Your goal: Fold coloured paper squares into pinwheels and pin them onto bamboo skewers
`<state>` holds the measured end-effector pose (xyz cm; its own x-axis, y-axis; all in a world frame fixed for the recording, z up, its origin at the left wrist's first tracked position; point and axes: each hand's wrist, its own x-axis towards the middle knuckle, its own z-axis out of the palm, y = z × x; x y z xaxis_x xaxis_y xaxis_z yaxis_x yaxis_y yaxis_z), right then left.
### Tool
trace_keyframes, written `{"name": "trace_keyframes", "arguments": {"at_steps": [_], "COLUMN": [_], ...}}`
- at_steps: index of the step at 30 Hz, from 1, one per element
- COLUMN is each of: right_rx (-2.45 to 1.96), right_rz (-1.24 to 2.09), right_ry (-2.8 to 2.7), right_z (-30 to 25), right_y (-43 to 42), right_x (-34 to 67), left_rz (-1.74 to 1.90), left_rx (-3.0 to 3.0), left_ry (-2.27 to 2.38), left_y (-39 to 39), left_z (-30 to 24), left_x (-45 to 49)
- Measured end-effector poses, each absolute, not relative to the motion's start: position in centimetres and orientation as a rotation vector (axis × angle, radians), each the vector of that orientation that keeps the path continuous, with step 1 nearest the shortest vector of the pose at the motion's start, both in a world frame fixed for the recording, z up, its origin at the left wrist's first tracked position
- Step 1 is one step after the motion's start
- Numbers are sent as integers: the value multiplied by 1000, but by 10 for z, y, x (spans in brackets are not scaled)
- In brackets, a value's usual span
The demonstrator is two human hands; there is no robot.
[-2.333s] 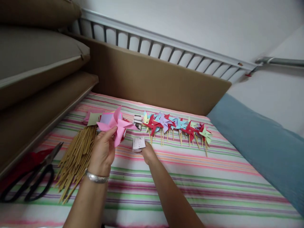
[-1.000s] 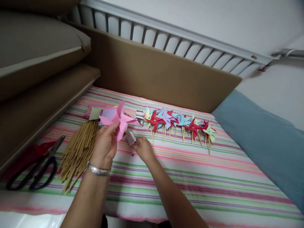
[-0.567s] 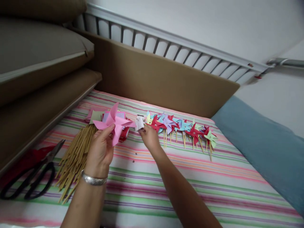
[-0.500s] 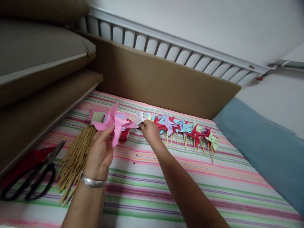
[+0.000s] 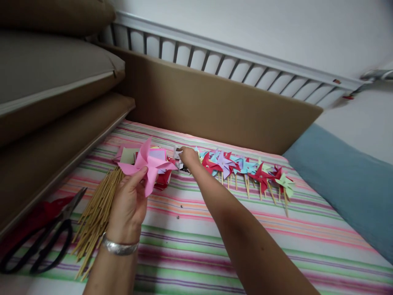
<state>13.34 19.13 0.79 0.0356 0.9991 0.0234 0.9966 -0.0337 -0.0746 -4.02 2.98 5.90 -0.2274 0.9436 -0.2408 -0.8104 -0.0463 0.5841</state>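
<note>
striped cloth (image 5: 196, 241), right hand (image 5: 188, 157) outstretched

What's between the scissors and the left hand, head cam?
A bundle of thin sticks, seen in the head view: it lies on the striped cloth between the scissors and the left hand, which holds the pink pinwheel.

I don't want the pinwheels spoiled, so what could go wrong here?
The left hand pinches the pink paper pinwheel, which might crumple if squeezed too hard.
The right hand is beside the row of paper pinwheels and might bump the nearest ones.
Two tiny dark bits lie loose on the striped cloth and could get lost.
</note>
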Motion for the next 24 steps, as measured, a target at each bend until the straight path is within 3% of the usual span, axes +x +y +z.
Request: {"name": "trace_keyframes", "arguments": {"at_steps": [24], "right_rx": [-2248], "right_rz": [192], "right_ry": [-2118], "right_z": [11], "right_y": [199], "right_x": [141], "left_rz": [1622], "left_rx": [187], "left_ry": [792], "left_y": [35], "left_z": [53], "left_x": [-37]}}
